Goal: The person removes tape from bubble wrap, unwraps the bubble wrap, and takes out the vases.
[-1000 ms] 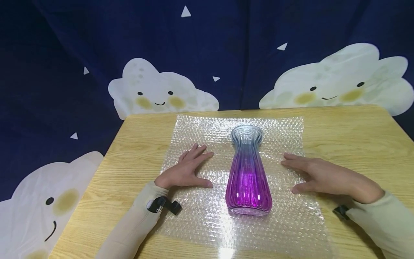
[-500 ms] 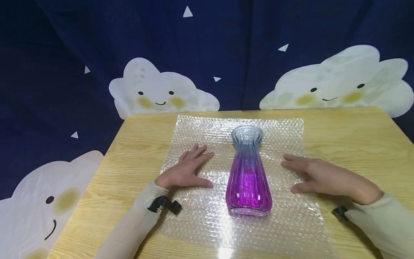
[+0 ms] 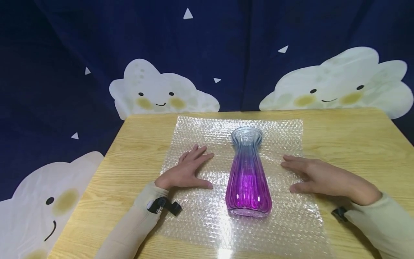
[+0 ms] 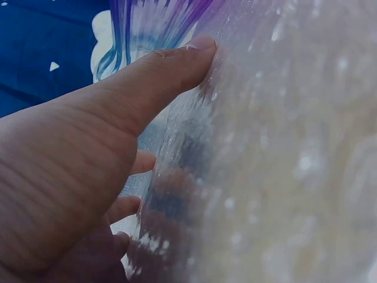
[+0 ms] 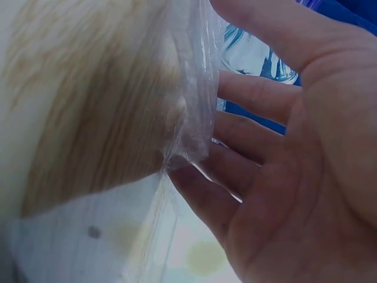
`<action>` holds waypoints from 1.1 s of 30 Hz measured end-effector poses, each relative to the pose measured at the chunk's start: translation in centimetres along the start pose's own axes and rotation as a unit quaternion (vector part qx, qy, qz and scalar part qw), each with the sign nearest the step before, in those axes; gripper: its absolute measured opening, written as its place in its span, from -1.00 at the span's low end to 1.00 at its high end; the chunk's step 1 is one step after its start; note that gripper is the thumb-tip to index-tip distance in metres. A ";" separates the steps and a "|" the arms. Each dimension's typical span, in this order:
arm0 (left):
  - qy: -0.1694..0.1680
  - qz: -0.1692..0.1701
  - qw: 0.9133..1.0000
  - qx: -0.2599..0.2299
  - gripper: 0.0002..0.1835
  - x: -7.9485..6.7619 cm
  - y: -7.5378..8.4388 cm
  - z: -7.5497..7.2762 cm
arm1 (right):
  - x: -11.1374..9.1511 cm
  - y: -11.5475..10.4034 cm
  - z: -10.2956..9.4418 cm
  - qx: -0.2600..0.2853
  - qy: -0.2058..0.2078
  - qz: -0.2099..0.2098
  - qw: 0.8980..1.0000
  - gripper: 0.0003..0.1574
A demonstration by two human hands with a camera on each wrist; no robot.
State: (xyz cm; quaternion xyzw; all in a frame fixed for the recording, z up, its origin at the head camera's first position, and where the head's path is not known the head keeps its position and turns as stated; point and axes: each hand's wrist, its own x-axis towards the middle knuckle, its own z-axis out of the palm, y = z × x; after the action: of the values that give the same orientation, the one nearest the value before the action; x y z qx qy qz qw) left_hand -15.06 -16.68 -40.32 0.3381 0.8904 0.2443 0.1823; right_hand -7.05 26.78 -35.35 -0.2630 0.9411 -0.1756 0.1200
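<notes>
A ribbed glass vase (image 3: pixel 248 176), pale blue at its flared mouth and purple at its base, lies on its side on a sheet of clear bubble wrap (image 3: pixel 207 219). Its mouth points toward the back of the table. To the left of the vase, my left hand (image 3: pixel 185 171) rests on the wrap with fingers spread, apart from the glass. My right hand (image 3: pixel 326 178) is on the other side, its fingertips on the wrap's right part, also apart from the vase. In the right wrist view the fingers (image 5: pixel 253 135) touch the wrap's edge and look fairly straight.
The wooden table (image 3: pixel 349 136) extends past the wrap on both sides. Behind it hangs a dark blue curtain (image 3: pixel 233 43) printed with smiling clouds and white triangles. A black strap camera (image 3: pixel 165 205) sits on the left wrist.
Both hands and the vase stay in place. The head view shifts very slightly.
</notes>
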 end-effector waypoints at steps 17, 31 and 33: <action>-0.001 -0.001 1.000 -0.005 0.17 0.1 0.1 0.0 | 0.3 -0.3 -1.0 0.006 0.045 0.022 0.999 -0.19; -0.003 -0.003 1.000 0.001 0.16 0.0 0.2 0.0 | 0.5 -0.4 -1.1 -0.010 0.086 0.025 0.996 -0.30; -0.004 -0.003 1.000 0.001 0.16 0.0 0.2 0.0 | 0.5 -0.3 -1.1 -0.013 0.093 0.023 0.995 -0.32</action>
State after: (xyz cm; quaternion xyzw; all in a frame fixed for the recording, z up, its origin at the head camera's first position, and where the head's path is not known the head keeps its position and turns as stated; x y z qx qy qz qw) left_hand -15.01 -16.54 -40.24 0.3369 0.8908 0.2417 0.1861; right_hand -7.69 26.52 -34.33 -0.2253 0.9561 -0.1844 0.0325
